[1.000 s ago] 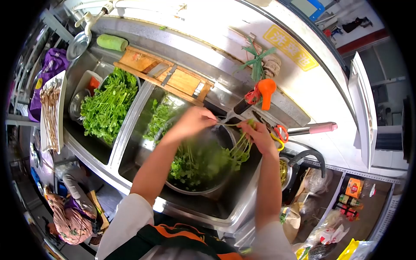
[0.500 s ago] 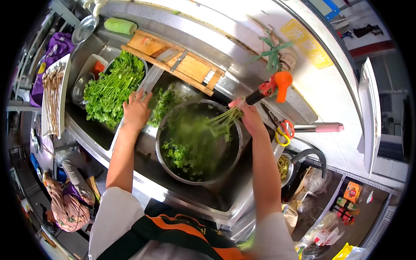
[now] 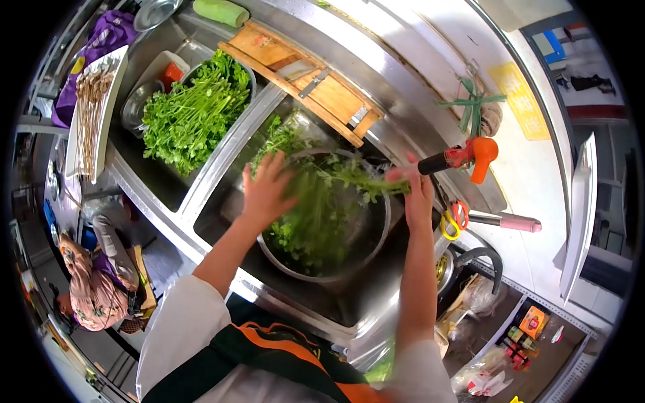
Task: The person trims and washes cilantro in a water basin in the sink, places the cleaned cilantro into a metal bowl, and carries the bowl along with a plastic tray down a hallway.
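Observation:
A bunch of cilantro [image 3: 363,180] hangs by its stems from my right hand [image 3: 419,195], which is closed around the stem ends. Its leaves stretch leftward over a large round metal basin [image 3: 385,232] in the right sink compartment. More greens in the basin are smeared by motion. My left hand [image 3: 267,191] is over the basin's left rim, fingers spread, holding nothing that I can see. Just beyond it, loose sprigs [image 3: 281,140] lie against the basin. A big heap of similar greens [image 3: 195,111] fills a bowl in the left sink compartment.
A wooden slicer board [image 3: 302,80] lies across the sink's back edge, beside a green gourd [image 3: 222,12]. Scissors [image 3: 455,220] and a pink-handled tool [image 3: 517,222] lie at right. A tray of skewers [image 3: 94,121] stands at left. A person [image 3: 101,282] is at lower left.
My left hand has moved right, from the sink divider to over the basin. My right hand keeps hold of the cilantro. The view has shifted, and the greens in the basin remain blurred.

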`<move>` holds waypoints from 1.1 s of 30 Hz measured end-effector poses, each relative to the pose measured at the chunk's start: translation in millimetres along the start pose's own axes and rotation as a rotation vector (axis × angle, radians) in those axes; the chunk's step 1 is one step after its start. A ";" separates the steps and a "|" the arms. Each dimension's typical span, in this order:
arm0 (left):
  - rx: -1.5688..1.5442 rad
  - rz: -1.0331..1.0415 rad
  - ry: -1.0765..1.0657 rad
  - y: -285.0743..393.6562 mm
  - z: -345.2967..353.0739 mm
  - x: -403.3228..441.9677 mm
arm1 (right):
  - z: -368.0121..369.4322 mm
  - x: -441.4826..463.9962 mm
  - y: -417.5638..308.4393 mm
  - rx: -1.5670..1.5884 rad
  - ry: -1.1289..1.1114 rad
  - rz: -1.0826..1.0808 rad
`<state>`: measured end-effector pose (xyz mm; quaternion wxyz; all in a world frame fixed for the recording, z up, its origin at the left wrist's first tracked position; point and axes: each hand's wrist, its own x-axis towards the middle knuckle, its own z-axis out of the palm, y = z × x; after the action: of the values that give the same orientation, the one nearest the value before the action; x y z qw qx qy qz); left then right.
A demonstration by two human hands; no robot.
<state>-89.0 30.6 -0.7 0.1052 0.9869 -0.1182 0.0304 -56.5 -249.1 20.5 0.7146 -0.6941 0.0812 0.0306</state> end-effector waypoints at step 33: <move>-1.574 -0.553 -0.689 52.9 17.4 26.7 | 11.9 -33.2 14.2 -0.217 0.057 0.386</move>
<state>-75.1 -29.4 -4.8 0.7125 0.5771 0.1119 -0.3831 -90.6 -234.4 12.1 0.6141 -0.7390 0.2289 0.1559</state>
